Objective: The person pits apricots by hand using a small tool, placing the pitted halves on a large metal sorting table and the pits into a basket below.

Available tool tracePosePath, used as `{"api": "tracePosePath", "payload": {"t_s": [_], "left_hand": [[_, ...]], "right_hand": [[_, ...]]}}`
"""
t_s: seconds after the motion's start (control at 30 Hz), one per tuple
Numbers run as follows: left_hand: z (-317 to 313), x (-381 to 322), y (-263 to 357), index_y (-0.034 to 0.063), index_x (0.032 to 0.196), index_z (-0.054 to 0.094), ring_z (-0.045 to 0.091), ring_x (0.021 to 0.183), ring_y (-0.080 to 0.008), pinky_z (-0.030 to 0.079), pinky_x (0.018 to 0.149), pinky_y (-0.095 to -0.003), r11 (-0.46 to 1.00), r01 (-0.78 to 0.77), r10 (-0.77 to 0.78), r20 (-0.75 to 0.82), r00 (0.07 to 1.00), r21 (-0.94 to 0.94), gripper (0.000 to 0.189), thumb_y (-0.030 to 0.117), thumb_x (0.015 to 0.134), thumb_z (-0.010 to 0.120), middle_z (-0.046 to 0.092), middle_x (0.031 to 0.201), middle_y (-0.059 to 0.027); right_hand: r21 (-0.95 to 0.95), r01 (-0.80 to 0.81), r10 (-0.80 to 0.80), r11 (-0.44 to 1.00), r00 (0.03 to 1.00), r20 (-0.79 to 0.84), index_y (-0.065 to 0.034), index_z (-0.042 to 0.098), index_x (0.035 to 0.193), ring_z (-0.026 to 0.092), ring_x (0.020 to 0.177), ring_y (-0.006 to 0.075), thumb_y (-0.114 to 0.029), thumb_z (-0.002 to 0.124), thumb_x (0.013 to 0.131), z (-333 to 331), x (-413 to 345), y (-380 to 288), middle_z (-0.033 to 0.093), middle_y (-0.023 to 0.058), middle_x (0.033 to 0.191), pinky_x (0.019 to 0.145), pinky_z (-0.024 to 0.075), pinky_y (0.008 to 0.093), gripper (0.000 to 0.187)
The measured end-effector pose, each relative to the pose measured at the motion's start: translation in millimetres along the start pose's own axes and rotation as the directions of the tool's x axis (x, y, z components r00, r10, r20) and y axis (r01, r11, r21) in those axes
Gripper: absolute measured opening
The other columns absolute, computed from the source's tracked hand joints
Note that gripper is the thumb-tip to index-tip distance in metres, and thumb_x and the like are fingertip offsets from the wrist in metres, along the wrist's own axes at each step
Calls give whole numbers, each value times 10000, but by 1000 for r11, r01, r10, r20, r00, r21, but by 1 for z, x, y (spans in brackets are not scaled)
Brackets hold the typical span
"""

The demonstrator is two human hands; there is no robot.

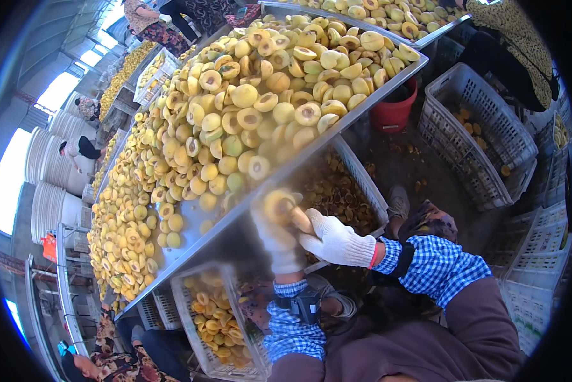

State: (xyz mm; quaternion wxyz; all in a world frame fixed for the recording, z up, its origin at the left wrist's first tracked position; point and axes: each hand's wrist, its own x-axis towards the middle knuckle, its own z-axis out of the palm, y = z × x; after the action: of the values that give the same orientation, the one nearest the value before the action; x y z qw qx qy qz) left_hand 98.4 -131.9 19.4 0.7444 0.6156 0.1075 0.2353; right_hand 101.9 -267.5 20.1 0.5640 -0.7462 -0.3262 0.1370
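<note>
My left hand, in a white knit glove and partly blurred, holds a halved yellow stone fruit, its hollow side facing my right hand. My right hand, also in a white glove, grips a tool by its light wooden handle; its working end lies at the fruit and cannot be made out. Both hands are just off the rim of a metal table heaped with halved yellow fruit. Below the hands, a crate holds dark fruit scraps.
A white crate of cut fruit stands at lower left. A red bucket and a grey crate with some fruit stand at right. Stacked crates are at far right. Co-workers are at lower left, upper left and upper right.
</note>
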Motion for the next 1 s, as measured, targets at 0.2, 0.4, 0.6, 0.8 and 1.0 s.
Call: {"api": "tracePosePath", "payload": {"t_s": [0.2,0.4,0.6,0.8,1.0], "left_hand": [[19,-1,8,0,1279,441,642,770,-272,545,620,-335,998,55,-58,-109,992,-31,718,619,920,380,619,919,-120],[20,1,3,14,1231,494,648,779,-289,549,630,-349,953,239,-263,-117,958,-185,629,557,957,335,628,931,-118],[13,2,7,3,1171,532,651,811,-295,553,667,-381,940,324,-329,-32,944,-109,609,535,967,316,628,944,-136],[2,6,-9,-27,1122,542,653,794,-300,560,661,-396,978,170,-164,-57,985,118,574,488,976,336,627,964,-161],[12,-2,-12,-28,1085,562,656,794,-300,562,699,-412,972,47,-24,-104,994,231,554,477,976,363,632,970,-161]], "right_hand": [[53,-40,44,998,997,-63,-31,454,1062,601,835,457,-260,573,858,-5,-2,-5,608,253,856,671,468,496,329],[49,-208,207,977,978,36,-23,438,1080,598,835,469,-272,545,861,-7,0,-5,612,274,867,680,477,508,349],[71,-158,153,985,986,67,-19,473,1064,641,763,387,-298,535,870,-7,-3,1,625,229,840,661,492,459,345],[165,-258,234,952,960,154,-12,510,1027,619,688,263,-296,547,873,-8,-2,5,617,154,814,628,487,380,326],[247,-344,277,906,923,268,-15,512,998,586,601,182,-283,518,898,-9,-7,13,591,86,721,541,471,323,287]]}}
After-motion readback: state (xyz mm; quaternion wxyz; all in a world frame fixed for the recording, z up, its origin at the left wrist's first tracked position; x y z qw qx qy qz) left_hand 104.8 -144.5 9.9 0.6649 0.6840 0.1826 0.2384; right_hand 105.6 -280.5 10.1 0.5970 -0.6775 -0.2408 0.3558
